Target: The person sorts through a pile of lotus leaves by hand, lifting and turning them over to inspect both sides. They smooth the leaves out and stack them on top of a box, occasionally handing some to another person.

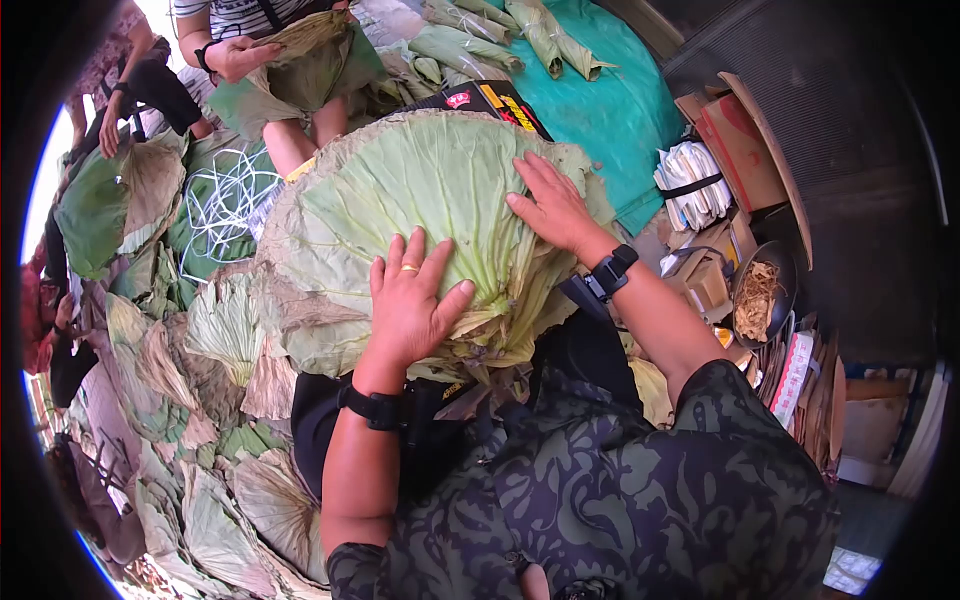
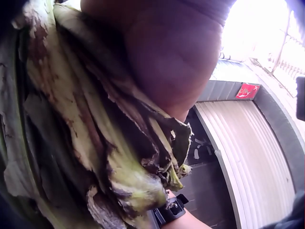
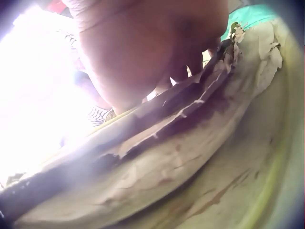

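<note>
A thick stack of large, dried pale-green leaves [image 1: 430, 170], veined like lotus leaves, lies across the person's lap in the head view. The left hand [image 1: 408, 310] rests on its near part, palm down with fingers spread. Farther right on the same top leaf, the right hand [image 1: 555, 208] presses with its fingers extended. In the left wrist view, folded, browned leaf edges [image 2: 90, 129] show below the heel of the left hand [image 2: 167, 62]. Layered leaf rims [image 3: 167, 167] run beneath the right hand [image 3: 147, 52] in the right wrist view.
Across from the stack, another person's hand [image 1: 238, 58] holds a leaf. White string [image 1: 225, 205] and loose leaves [image 1: 225, 490] spread on the left. Rolled leaf bundles [image 1: 545, 35] lie on a teal sheet [image 1: 640, 120]. At right are a cardboard box [image 1: 735, 150] and a pan [image 1: 785, 270].
</note>
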The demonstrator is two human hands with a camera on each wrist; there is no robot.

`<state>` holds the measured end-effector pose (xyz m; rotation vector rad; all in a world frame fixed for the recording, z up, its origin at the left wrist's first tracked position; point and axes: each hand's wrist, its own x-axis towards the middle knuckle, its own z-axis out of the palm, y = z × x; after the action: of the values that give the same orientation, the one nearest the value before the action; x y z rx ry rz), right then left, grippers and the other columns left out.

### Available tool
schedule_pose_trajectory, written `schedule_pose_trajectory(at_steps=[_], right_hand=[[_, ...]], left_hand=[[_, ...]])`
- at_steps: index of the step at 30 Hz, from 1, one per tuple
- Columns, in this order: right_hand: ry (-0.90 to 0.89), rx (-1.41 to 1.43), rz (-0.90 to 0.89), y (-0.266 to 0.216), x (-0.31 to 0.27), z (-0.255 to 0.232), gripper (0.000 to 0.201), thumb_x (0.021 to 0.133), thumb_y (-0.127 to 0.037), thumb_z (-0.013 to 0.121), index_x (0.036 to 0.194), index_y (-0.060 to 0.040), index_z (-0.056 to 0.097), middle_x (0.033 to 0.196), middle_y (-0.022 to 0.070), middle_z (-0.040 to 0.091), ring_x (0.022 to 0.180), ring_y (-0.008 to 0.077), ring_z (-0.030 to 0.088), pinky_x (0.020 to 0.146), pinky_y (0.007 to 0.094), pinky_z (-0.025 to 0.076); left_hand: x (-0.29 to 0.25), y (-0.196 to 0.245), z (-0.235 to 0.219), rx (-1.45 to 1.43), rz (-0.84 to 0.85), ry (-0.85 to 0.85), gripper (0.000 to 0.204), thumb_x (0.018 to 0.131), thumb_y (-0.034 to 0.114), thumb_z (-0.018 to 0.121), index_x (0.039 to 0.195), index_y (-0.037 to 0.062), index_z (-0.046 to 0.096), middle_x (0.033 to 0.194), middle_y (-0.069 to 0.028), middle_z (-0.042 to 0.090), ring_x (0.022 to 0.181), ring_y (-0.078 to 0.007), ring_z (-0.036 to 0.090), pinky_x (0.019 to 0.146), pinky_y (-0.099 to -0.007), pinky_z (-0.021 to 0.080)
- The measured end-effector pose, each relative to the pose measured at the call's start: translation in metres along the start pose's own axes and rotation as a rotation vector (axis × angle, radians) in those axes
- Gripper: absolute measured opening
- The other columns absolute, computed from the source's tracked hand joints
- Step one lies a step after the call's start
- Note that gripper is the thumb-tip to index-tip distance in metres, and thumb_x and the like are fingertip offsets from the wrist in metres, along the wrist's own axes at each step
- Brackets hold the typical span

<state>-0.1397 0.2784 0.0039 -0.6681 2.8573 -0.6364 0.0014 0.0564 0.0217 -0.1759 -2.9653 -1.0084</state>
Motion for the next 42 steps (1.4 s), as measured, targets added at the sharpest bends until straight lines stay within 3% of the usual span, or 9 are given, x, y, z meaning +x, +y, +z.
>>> schedule_pose_trajectory(at_steps=[5,14,16,22,29,33,36,38,42], right_hand=[[-0.172,-0.132,0.014,0.002,0.001,-0.005,0.066,0.085,-0.052,0.043,0.132,-0.0069,0.04,0.138,0.0178,0.036,0.128,0.0341,0.031,0.105,0.0427,0.023],[0.064,-0.018,-0.35,-0.095,0.028,-0.041,0.062,0.077,-0.036,0.062,0.126,-0.002,0.045,0.13,0.0209,0.043,0.122,0.0353,0.038,0.101,0.0409,0.031],[0.284,0.091,-0.403,-0.127,0.043,-0.047,0.071,0.073,-0.036,0.067,0.128,0.0006,0.041,0.13,0.0216,0.042,0.122,0.0348,0.039,0.101,0.0395,0.033],[0.425,-0.085,-0.416,-0.231,0.115,-0.059,0.072,0.07,-0.038,0.069,0.125,0.001,0.042,0.113,0.0233,0.055,0.106,0.0354,0.053,0.09,0.0411,0.042],[0.136,-0.414,-0.219,-0.224,0.187,-0.038,0.029,0.075,-0.022,0.06,0.095,-0.0013,0.062,0.091,0.0169,0.064,0.085,0.0365,0.061,0.075,0.0447,0.048],[0.353,-0.129,-0.231,-0.185,0.178,-0.054,0.023,0.077,-0.018,0.056,0.083,0.0031,0.063,0.079,0.0215,0.062,0.079,0.0304,0.063,0.073,0.0432,0.049],[0.413,0.443,-0.18,-0.16,0.147,-0.066,0.02,0.081,-0.016,0.053,0.086,0.0018,0.063,0.08,0.0164,0.064,0.077,0.0248,0.064,0.069,0.0404,0.05],[0.352,1.319,-0.119,-0.156,0.106,-0.073,0.018,0.087,-0.012,0.049,0.095,-0.001,0.06,0.089,0.0119,0.063,0.081,0.021,0.062,0.068,0.0362,0.051],[0.262,1.682,0.264,-0.149,0.014,-0.056,0.02,0.087,-0.008,0.051,0.106,-0.0001,0.054,0.098,0.0103,0.06,0.089,0.0214,0.06,0.069,0.0393,0.053]], left_hand=[[0.0,0.0,-0.001,0.036,-0.013,0.018,0.057,0.085,0.049,0.046,0.129,0.0128,0.046,0.139,-0.0223,0.033,0.131,-0.0406,0.024,0.106,-0.051,0.013],[-0.002,0.0,-0.002,0.002,-0.008,0.046,0.06,0.083,0.054,0.044,0.128,0.0141,0.047,0.136,-0.0219,0.036,0.127,-0.043,0.028,0.104,-0.0545,0.018],[-0.001,0.001,-0.003,0.004,-0.013,0.054,0.06,0.083,0.055,0.044,0.128,0.0142,0.047,0.136,-0.0216,0.036,0.127,-0.0428,0.028,0.104,-0.0545,0.018],[-0.001,0.001,-0.002,0.014,-0.011,0.038,0.061,0.083,0.056,0.044,0.127,0.0143,0.047,0.135,-0.0207,0.037,0.127,-0.0418,0.03,0.103,-0.0542,0.02],[-0.002,0.0,-0.005,-0.025,-0.013,0.043,0.06,0.083,0.055,0.045,0.127,0.0138,0.048,0.135,-0.0208,0.037,0.127,-0.042,0.03,0.103,-0.0545,0.021],[0.0,0.003,-0.008,-0.017,-0.009,0.028,0.06,0.083,0.054,0.046,0.125,0.0119,0.049,0.134,-0.0215,0.038,0.126,-0.0418,0.03,0.102,-0.0545,0.022],[0.002,0.002,-0.008,-0.041,-0.015,0.064,0.059,0.083,0.052,0.047,0.125,0.0093,0.049,0.131,-0.022,0.041,0.125,-0.0413,0.032,0.102,-0.0539,0.023],[0.004,-0.002,-0.005,-0.079,-0.011,0.211,0.056,0.083,0.043,0.054,0.123,0.0038,0.049,0.126,-0.0219,0.046,0.121,-0.0411,0.037,0.099,-0.0506,0.028],[0.011,-0.004,-0.012,-0.535,-0.018,0.383,0.054,0.083,0.035,0.06,0.121,-0.0008,0.047,0.122,-0.0189,0.05,0.115,-0.0377,0.044,0.096,-0.0473,0.034]])
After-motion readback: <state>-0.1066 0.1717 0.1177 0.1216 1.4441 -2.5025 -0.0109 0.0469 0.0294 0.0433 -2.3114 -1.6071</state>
